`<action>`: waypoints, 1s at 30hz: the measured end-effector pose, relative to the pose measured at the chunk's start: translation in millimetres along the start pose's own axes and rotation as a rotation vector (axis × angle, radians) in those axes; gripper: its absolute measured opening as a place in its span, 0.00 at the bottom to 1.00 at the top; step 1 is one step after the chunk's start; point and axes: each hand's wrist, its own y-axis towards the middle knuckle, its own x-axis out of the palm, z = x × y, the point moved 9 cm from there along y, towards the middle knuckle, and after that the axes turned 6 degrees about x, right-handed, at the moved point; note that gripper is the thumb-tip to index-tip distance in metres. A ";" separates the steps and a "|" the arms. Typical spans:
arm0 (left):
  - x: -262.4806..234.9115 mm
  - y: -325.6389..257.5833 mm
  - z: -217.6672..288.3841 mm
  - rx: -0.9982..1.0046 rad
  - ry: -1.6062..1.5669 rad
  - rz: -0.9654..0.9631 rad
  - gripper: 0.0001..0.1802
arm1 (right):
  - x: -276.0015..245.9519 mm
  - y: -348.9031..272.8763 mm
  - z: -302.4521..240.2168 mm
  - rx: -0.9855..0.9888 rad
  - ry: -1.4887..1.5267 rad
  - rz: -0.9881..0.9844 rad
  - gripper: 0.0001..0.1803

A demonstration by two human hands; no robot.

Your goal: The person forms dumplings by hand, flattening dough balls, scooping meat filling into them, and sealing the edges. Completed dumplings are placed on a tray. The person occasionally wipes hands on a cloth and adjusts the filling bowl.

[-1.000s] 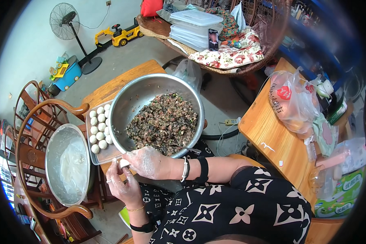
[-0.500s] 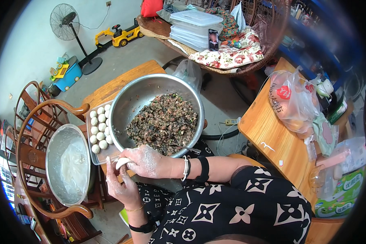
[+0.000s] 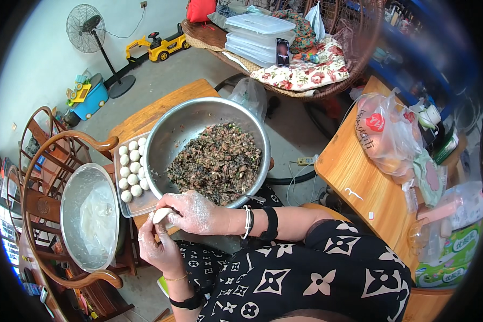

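Note:
A small lump of white dough [image 3: 161,216] is pinched between my two hands, in front of the bowl's near left edge. My right hand [image 3: 192,212], dusted with flour, presses its fingers and thumb around the dough from the right. From below, the floury fingers of my left hand [image 3: 158,248] hold the same lump. Just beyond them stands a large metal bowl [image 3: 169,126] with chopped dark filling [image 3: 217,161] in it. A spoon handle [image 3: 252,196] rests at its near right rim. Left of the bowl, a clear plastic tray [image 3: 140,205] carries several round white dough balls [image 3: 136,190].
A metal basin [image 3: 70,225] with a floury plastic bag [image 3: 97,222] sits on a wooden chair [image 3: 40,206] at the left. At right, a wooden table [image 3: 354,177] bears a bag of round fruit [image 3: 383,134]. Plastic boxes [image 3: 257,40] and a phone [image 3: 282,52] lie on a wicker seat.
My left hand's fingers have curled in closer round the dough, and the hand has shifted slightly. The right hand stays nearly in place; the bowl and tray have not moved.

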 end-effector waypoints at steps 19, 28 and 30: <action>3.2 5.2 19.3 0.141 0.117 -0.054 0.11 | 20.8 -7.8 5.1 -0.033 -0.380 -0.144 0.18; 0.9 -2.7 3.5 0.143 0.150 -0.096 0.11 | 16.0 -7.7 -3.7 0.005 -0.349 -0.134 0.17; 0.5 2.0 10.0 0.141 0.142 -0.082 0.11 | 19.9 -5.6 0.7 0.056 -0.383 -0.221 0.18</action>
